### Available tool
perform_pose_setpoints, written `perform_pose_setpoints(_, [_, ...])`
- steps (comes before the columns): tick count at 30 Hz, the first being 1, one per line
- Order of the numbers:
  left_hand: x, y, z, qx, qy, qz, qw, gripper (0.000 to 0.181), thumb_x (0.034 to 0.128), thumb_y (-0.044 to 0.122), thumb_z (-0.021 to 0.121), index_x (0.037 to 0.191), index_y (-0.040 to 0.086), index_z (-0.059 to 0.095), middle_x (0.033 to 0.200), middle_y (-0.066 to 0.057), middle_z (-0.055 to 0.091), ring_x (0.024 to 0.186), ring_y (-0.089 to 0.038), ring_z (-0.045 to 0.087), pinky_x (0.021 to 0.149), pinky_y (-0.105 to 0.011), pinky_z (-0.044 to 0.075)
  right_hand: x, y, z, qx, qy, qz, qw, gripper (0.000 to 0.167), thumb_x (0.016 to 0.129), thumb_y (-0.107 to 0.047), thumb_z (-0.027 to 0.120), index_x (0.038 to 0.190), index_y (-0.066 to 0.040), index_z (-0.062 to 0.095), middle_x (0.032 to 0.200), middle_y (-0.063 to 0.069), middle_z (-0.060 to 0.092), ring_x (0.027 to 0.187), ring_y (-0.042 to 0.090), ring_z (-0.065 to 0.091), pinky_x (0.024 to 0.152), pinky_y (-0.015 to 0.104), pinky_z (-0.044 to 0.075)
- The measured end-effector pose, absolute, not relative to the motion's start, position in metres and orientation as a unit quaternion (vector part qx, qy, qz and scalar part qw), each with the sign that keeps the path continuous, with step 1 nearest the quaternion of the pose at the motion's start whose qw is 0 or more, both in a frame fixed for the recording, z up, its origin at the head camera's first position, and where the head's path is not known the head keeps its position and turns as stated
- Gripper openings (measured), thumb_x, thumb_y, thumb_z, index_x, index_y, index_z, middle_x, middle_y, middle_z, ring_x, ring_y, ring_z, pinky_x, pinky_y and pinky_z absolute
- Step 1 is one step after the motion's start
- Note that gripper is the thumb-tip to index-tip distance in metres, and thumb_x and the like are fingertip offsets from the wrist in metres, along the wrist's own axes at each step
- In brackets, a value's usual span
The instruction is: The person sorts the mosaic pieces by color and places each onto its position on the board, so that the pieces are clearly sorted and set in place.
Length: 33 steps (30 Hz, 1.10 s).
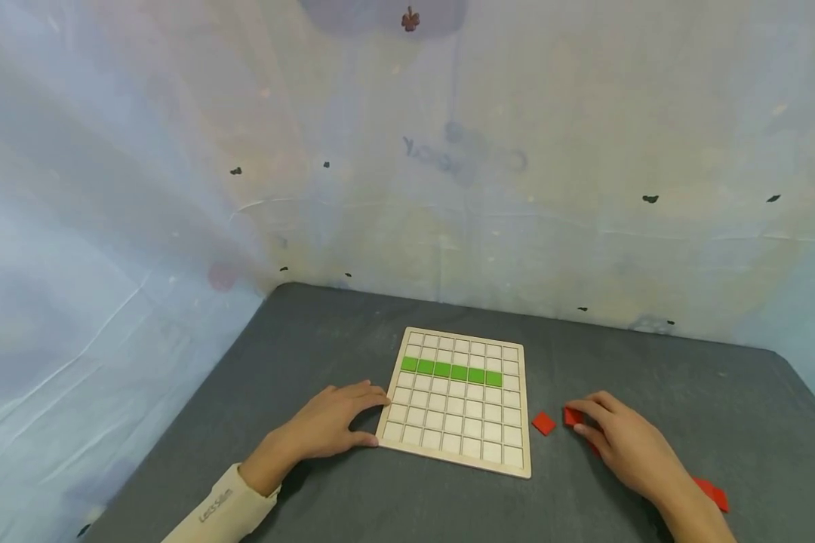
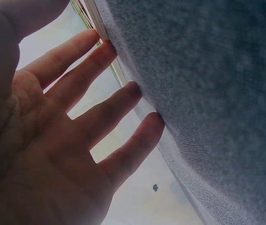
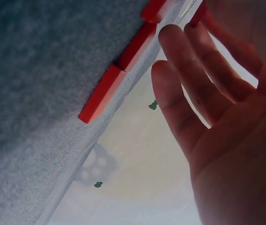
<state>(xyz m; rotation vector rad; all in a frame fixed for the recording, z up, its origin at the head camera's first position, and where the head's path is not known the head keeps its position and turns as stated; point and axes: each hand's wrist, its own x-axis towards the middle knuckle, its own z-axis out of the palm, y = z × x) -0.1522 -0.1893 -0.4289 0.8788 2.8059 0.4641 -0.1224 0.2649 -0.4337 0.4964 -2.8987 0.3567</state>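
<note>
- On bench (image 1: 326,332), near ctr.: pale gridded board (image 1: 454,407); six green tiles (image 1: 459,372) side by side, 3rd row from far edge.
- L hand (image 1: 342,422): fingers & thumb apart, tips touching board's L edge.
- R hand (image 1: 621,445): thumb & finger clamped on red tile (image 1: 573,416), R of board.
- Loose red tile (image 1: 544,424) betw. board & R hand; addl. red tiles (image 1: 713,495) by R wrist.

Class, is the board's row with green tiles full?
Not full: six green tiles sit in that row of the board, and its rightmost square is bare.
</note>
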Motion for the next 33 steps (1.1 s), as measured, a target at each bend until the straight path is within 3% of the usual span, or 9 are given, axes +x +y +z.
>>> perform_pose_setpoints(8, [-0.152,-0.189,-0.429,0.290,0.941,0.152,0.085,0.060,0.0871,0.047,0.073,0.141,0.027,0.056,0.148,0.003,0.053,0.145,-0.029,0.042,0.106,-0.066,0.038,-0.123,0.265,-0.433,0.168,-0.973,0.130,0.087,0.030,0.090,-0.023,0.074,0.120,-0.021,0.070,0.109,-0.005,0.063,0.081,0.004,0.058,0.063,0.027,0.048])
perform_pose_setpoints(17, [-0.151,-0.188,-0.428,0.289,0.941,0.155,0.084,0.060,0.0869,0.046,0.074,0.141,0.025,0.057,0.148,0.002,0.053,0.144,-0.030,0.043,0.105,-0.065,0.039,-0.127,0.262,-0.432,0.171,-0.972,0.129,0.099,0.030,0.090,-0.023,0.075,0.119,-0.020,0.070,0.110,-0.005,0.063,0.085,0.009,0.061,0.066,0.030,0.051])
perform_pose_setpoints(25, [-0.151,-0.188,-0.429,0.288,0.941,0.154,0.082,0.061,0.0873,0.046,0.073,0.142,0.026,0.055,0.149,0.003,0.052,0.145,-0.029,0.041,0.106,-0.066,0.038,-0.134,0.245,-0.432,0.227,-0.956,0.107,0.154,0.035,0.083,-0.020,0.081,0.117,-0.015,0.071,0.107,-0.002,0.065,0.087,0.014,0.066,0.069,0.034,0.055])
perform_pose_setpoints(33, [-0.151,-0.189,-0.431,0.292,0.941,0.154,0.079,0.060,0.0875,0.046,0.073,0.141,0.027,0.056,0.148,0.003,0.053,0.145,-0.029,0.042,0.105,-0.065,0.040,-0.136,0.233,-0.431,0.226,-0.956,0.110,0.151,0.036,0.084,-0.021,0.080,0.118,-0.016,0.070,0.110,-0.002,0.065,0.087,0.013,0.066,0.068,0.033,0.055])
